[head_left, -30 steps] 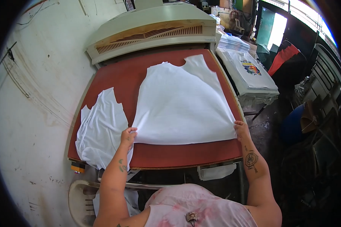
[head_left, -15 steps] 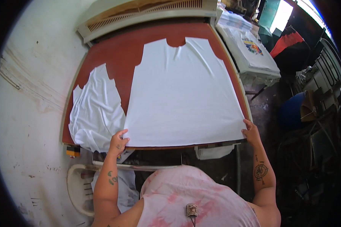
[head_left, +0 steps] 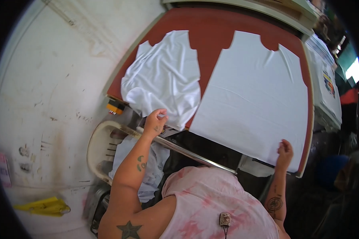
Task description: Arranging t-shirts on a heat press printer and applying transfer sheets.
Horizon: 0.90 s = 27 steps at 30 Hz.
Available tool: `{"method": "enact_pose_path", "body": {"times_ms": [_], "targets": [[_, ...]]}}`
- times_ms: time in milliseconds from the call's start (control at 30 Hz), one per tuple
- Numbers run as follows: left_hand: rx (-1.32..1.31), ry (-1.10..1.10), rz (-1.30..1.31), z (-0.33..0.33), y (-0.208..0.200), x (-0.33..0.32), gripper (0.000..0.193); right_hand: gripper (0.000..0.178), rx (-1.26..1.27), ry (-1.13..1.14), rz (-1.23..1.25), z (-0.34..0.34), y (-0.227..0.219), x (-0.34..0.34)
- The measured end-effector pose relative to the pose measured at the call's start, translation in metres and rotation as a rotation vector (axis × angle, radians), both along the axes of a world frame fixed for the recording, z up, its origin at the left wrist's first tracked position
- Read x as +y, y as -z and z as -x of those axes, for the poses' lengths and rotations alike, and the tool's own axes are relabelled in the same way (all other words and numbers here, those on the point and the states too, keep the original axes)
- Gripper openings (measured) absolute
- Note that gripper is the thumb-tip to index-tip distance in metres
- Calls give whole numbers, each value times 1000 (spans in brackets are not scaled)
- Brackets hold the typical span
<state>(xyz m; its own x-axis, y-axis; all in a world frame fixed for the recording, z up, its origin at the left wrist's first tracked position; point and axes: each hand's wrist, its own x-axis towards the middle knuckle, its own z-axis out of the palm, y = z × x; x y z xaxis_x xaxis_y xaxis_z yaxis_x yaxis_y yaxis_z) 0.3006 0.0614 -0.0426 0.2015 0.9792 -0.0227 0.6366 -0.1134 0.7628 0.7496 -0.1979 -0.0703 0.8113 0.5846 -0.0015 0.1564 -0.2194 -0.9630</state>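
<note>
A white cut fabric panel [head_left: 259,91] with a neckline notch at its far edge lies spread flat on the right of the red-brown table top [head_left: 211,20]. To its left is a second white fabric panel [head_left: 167,75], rumpled and folded, its near edge hanging over the table's front. My left hand [head_left: 154,122] is at the near left edge of the rumpled panel, thumb and forefinger apart, with nothing visible between them. Above the near right part of the flat panel is my right hand [head_left: 284,154], its fingers loosely bent and holding nothing.
Beyond the table runs a beige machine housing [head_left: 243,8]. A stack of printed white cloth [head_left: 327,85] stands at the right. Near the table's front left are a metal bar [head_left: 191,153], a white plastic chair [head_left: 95,147] with cloth on it, and a yellow-black box [head_left: 115,106].
Both my hands have let go of the flat panel's near corners. The left has moved over to the rumpled panel; the right has drawn inward. The view has turned left.
</note>
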Motion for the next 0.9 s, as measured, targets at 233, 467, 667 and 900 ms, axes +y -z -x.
{"method": "enact_pose_path", "body": {"times_ms": [233, 467, 667, 900], "targets": [[-281, -532, 33, 127, 44, 60, 24, 32, 128, -835, 71, 200, -12, 140], [-164, -516, -170, 151, 78, 117, 37, 42, -280, -880, 439, 280, -48, 242], [-133, -434, -51, 186, 67, 132, 22, 30, -455, -498, 503, 297, -38, 260], [-1224, -237, 429, 301, -5, 122, 21, 31, 588, -292, -15, 271, -51, 216]]}}
